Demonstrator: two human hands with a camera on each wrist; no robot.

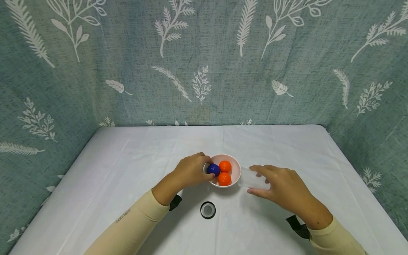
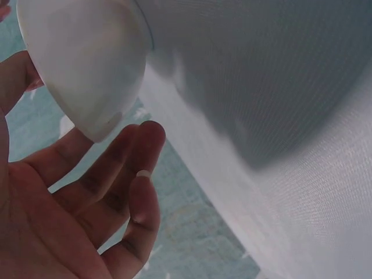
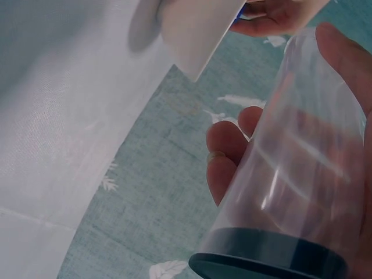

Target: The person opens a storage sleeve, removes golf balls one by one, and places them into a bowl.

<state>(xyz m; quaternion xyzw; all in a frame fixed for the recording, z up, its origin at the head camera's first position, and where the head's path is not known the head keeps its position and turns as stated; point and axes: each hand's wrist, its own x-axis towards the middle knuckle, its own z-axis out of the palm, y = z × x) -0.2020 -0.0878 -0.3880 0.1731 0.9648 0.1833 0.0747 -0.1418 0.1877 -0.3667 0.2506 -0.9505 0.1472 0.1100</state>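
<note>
Head view shows a white-covered bench point(image 1: 127, 170) set against a teal leaf-print backdrop point(image 1: 204, 71), with a small pale pink bowl point(image 1: 235, 174) near its middle holding a blue ball point(image 1: 213, 169) and two orange balls point(image 1: 225, 166), all three touching one another. The left hand point(image 1: 191, 170) reaches into the bowl from its left rim, its fingers curled round the blue ball, which sits low against that side of the bowl. Just right of the bowl, the right hand point(image 1: 280, 186) wraps a clear plastic jar point(image 1: 255, 179) lying on its side on the bench, thumb beneath and fingers over the top, clamped on its wall. In the right wrist view the jar point(image 3: 290, 174) is see-through with a dark band at one end, probably a threaded neck or a base ring, though the angle leaves that unclear. A round black-rimmed lid point(image 1: 208, 210) lies flat on the bench nearer the person, apart from both hands. The left wrist view shows only the underside of the bowl point(image 2: 87, 64) above the loosely bent fingers point(image 2: 142, 168). The ball looks light, hard and smooth, likely to slip or roll, so a pinch across its widest part should hold best; the jar seems thin, light and a little springy, best held round its middle without squeezing
</note>
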